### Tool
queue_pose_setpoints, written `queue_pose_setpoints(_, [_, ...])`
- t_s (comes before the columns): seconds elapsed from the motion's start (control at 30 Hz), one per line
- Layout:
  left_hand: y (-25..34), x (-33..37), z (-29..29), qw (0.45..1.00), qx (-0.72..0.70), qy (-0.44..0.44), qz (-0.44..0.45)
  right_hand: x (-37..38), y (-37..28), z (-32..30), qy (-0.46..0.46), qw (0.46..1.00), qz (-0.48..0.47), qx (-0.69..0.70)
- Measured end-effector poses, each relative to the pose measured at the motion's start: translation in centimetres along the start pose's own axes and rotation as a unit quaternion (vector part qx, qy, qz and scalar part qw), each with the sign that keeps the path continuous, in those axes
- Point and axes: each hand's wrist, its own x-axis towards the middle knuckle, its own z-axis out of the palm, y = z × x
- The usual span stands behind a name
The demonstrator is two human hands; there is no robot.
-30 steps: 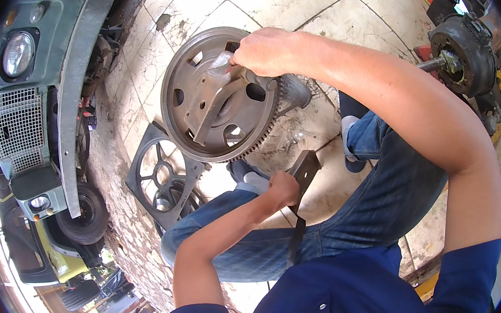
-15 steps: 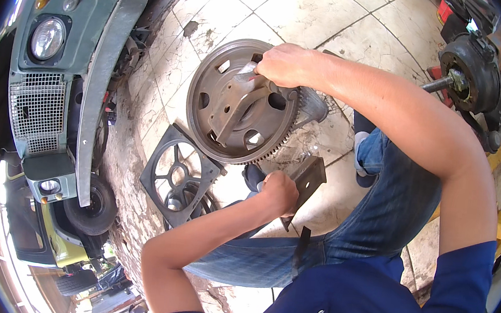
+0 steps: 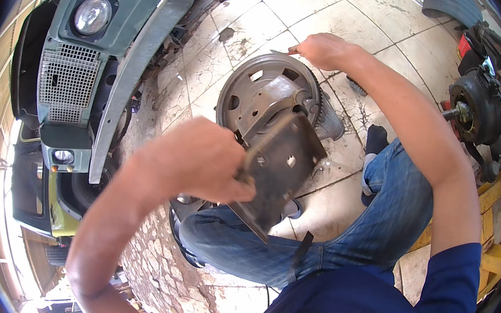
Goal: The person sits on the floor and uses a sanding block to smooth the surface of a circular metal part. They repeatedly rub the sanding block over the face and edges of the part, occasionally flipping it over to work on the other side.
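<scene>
My left hand (image 3: 196, 160), slightly blurred, grips the edge of a dark metal bracket plate (image 3: 276, 174) with several holes. The plate is raised and tilted over my lap, covering the near part of a flywheel (image 3: 226, 103) with a toothed rim. Another bent metal bracket (image 3: 267, 104) lies on the flywheel's face. Just past the flywheel's far right edge is my right hand (image 3: 330, 51), its fingers closed. A thin greyish piece pokes out from the fingertips; its kind is unclear.
At the left stands a green vehicle front (image 3: 70, 82) with a metal bumper (image 3: 132, 72). A wheel hub assembly (image 3: 475, 106) and a yellow frame (image 3: 484, 239) are at the right. A dark frame part (image 3: 188, 206) lies partly hidden below my left hand. The floor is cracked tile (image 3: 311, 26).
My left hand has lifted the bracket plate up and left, turning its broad face into view. My right hand has moved off the bracket on the flywheel to beyond the rim. The view has shifted.
</scene>
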Motion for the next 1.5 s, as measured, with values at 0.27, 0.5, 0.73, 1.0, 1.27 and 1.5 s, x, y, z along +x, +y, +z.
queue_pose_setpoints(0.27, [-7.4, -0.4, -6.1, 0.971, 0.128, 0.098, -0.177, 0.4, 2.1, -0.8, 0.031, 0.996, 0.004, -0.083])
queue_pose_setpoints(0.5, [-14.0, 9.9, -1.0, 0.934, 0.215, 0.137, -0.249, -0.8, 1.9, -0.6, -0.039, 0.995, 0.07, -0.065])
queue_pose_setpoints(0.73, [-13.2, 14.7, 2.3, 0.945, 0.22, 0.108, -0.216, -0.9, 2.5, -1.1, -0.072, 0.99, 0.098, -0.077])
queue_pose_setpoints(1.0, [-10.2, 15.7, 5.0, 0.948, 0.206, 0.149, -0.191, 0.0, 2.0, 0.6, -0.082, 0.989, 0.1, -0.069])
queue_pose_setpoints(1.27, [-8.7, 14.8, 6.5, 0.938, 0.202, 0.19, -0.207, 0.1, 3.8, 0.6, -0.058, 0.99, 0.114, -0.06])
queue_pose_setpoints(1.5, [-4.3, 14.3, 6.8, 0.943, 0.177, 0.245, -0.141, -0.9, 1.8, -1.4, -0.073, 0.985, 0.133, -0.081])
